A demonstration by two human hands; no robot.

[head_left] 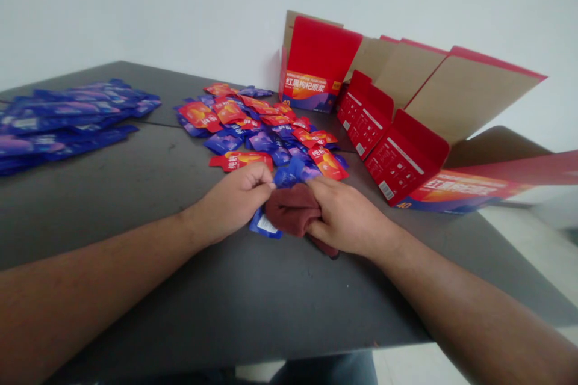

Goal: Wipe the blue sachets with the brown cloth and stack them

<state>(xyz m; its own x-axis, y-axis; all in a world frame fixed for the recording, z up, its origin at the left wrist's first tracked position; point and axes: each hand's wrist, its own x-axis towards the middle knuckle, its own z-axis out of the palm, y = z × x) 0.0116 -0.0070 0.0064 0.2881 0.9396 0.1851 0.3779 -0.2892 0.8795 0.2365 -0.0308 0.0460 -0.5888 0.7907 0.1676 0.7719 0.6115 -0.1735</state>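
Note:
My right hand (345,213) is closed around a brown cloth (292,209), which is bunched up in front of the pile. With its fingers pinched, my left hand (239,201) grips the edge of a blue sachet (285,177) just left of the cloth. The cloth covers part of that sachet. Another blue sachet (265,225) with a white label pokes out below the cloth, on the table. Right behind both hands lies a loose heap of red and blue sachets (262,139); a red sachet (241,160) is closest to my left hand.
Flat blue pouches (67,114) are stacked at the left of the dark grey table (180,301). Several open red cartons (400,156) stand along the right, their flaps raised. One more red carton (311,72) is at the back, near the white wall.

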